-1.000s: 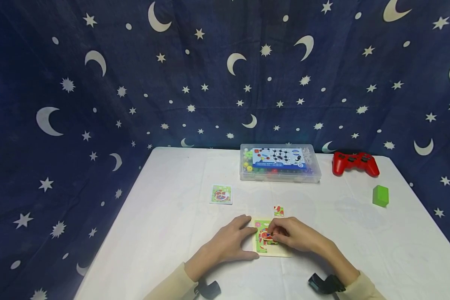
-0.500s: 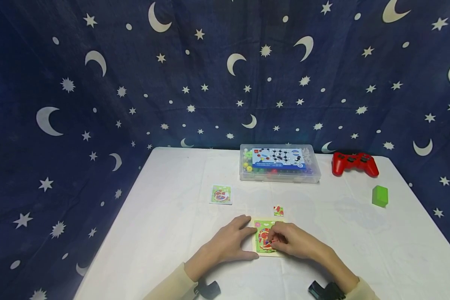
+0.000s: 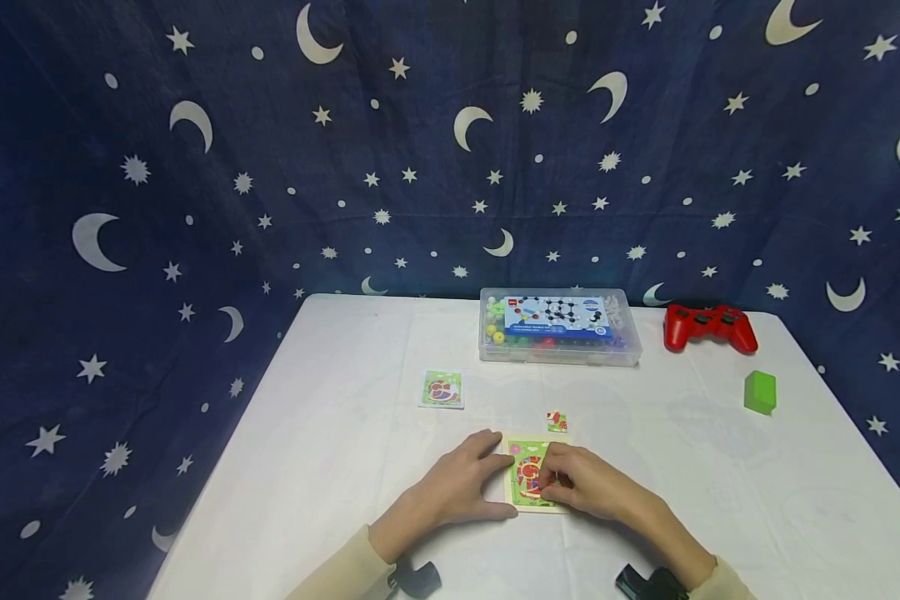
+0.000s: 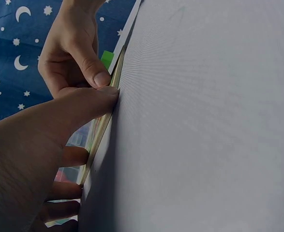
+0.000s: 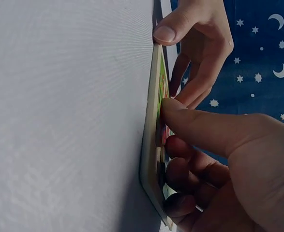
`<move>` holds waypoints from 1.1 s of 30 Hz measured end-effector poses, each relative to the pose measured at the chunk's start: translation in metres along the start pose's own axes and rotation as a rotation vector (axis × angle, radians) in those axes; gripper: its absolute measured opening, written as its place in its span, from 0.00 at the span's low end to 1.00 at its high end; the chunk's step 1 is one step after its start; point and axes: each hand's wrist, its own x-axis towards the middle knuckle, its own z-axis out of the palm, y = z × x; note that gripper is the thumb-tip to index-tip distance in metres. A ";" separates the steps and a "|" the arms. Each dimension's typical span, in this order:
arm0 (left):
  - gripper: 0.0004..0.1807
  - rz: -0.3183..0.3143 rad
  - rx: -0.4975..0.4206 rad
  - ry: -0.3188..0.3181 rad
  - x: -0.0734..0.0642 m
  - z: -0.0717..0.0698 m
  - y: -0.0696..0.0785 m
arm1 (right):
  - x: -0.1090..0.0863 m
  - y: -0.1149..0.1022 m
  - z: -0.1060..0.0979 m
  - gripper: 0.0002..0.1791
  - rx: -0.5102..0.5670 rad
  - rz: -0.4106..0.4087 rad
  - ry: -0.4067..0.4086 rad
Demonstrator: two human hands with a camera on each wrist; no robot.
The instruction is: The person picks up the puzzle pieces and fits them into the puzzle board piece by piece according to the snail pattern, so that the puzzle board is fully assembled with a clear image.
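Note:
A small wooden jigsaw board (image 3: 536, 509) with a red and green picture lies between my hands. My left hand (image 3: 456, 483) has its fingers spread along the board's left side, the thumb at the near corner. With curled fingers and thumb, my right hand (image 3: 598, 485) pinches a puzzle piece (image 5: 159, 133) low over the board. Its fingers hide the board's right part. One loose puzzle piece (image 3: 557, 422) lies just beyond the far edge.
A picture card (image 3: 442, 389) in matching colours lies farther left. Toward the back stand a clear plastic case (image 3: 562, 354) of coloured parts and a red game controller (image 3: 708, 327). A green block (image 3: 760, 392) sits at the right.
My right hand has brought the puzzle piece down toward the near side of the board, where the picture now looks fuller. My left hand has stayed put.

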 end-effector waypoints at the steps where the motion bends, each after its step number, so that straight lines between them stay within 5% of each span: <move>1: 0.40 -0.001 -0.001 -0.002 0.000 0.000 0.000 | 0.000 0.000 0.000 0.04 0.003 -0.002 0.001; 22: 0.40 0.008 -0.001 0.002 0.000 -0.001 0.000 | 0.005 0.005 -0.005 0.04 -0.024 -0.063 0.091; 33: 0.40 0.002 0.000 -0.008 0.001 -0.001 0.001 | 0.013 0.013 -0.021 0.13 -0.065 0.032 0.145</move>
